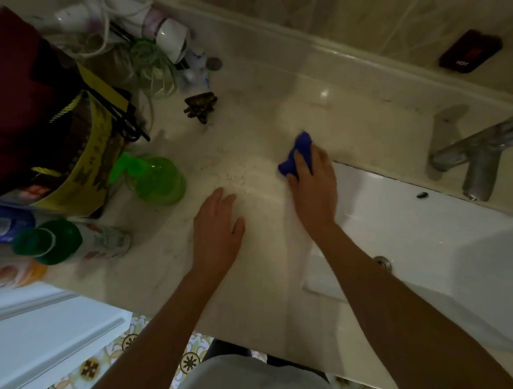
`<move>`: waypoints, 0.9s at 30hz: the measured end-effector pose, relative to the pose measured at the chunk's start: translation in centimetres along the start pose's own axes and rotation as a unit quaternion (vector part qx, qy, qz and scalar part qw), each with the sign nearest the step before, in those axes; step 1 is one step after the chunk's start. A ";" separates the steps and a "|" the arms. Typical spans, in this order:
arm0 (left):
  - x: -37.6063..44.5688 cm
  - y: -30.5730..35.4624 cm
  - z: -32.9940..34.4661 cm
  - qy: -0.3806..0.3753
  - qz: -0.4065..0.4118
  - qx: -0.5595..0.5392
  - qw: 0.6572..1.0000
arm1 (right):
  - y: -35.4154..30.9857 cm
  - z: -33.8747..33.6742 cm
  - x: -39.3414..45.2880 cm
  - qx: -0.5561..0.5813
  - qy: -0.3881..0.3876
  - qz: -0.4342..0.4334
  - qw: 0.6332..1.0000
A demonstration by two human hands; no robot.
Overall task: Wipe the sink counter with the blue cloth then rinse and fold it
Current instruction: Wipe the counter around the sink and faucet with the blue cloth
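Observation:
The blue cloth point(299, 150) is bunched on the beige sink counter point(251, 130), just left of the white basin point(422, 229). My right hand point(315, 186) lies over the cloth and grips it, with blue showing past the fingers. My left hand point(217, 230) rests flat on the counter, fingers straight, a little left of and nearer than the cloth. Dark specks dot the counter between the two hands.
A chrome tap point(477, 155) stands behind the basin. A green spray bottle point(154, 177), a yellow basket point(85, 159), lying bottles point(67, 241), a hair dryer point(168, 34) and a dark hair clip point(200, 106) crowd the counter's left side. A dark phone point(469, 52) sits on the back ledge.

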State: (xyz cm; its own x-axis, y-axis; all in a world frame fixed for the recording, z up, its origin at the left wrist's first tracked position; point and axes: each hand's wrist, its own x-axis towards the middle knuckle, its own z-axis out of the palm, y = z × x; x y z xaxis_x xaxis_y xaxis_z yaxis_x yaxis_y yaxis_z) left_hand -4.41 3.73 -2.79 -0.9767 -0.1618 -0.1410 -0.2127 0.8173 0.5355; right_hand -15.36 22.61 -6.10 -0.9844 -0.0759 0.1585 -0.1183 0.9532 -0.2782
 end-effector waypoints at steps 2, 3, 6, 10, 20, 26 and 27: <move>1.2 0.8 0.3 -0.030 -0.004 0.044 0.999 | -1.8 0.5 -2.8 0.019 -0.004 -0.114 0.993; 1.6 1.1 0.5 -0.038 -0.008 0.063 0.997 | -2.6 0.6 -4.2 0.035 -0.021 -0.185 0.982; 1.9 1.9 0.8 -0.071 -0.027 0.080 0.994 | -2.6 1.0 -2.8 0.065 -0.051 -0.299 0.951; 1.3 2.9 1.3 -0.120 -0.032 0.145 0.982 | 1.5 1.1 5.3 0.024 -0.011 -0.214 0.976; 1.6 3.4 1.4 -0.118 -0.027 0.176 0.977 | 10.2 -3.5 6.3 0.000 -0.046 0.217 0.975; 1.8 3.6 1.2 -0.124 -0.036 0.190 0.973 | 13.1 -3.9 9.8 -0.098 -0.097 -0.031 0.990; 1.8 3.6 1.3 -0.121 -0.035 0.191 0.974 | 14.1 -4.5 10.1 -0.092 -0.062 0.016 0.994</move>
State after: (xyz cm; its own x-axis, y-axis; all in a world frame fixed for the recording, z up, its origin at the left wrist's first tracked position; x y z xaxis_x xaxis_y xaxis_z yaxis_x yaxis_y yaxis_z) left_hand -6.94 7.08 -2.18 -0.9151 -0.1283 -0.3823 -0.2082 0.9622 0.1754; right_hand -26.43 36.64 -4.14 -0.9972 -0.0686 0.0302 -0.0713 0.9923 -0.1014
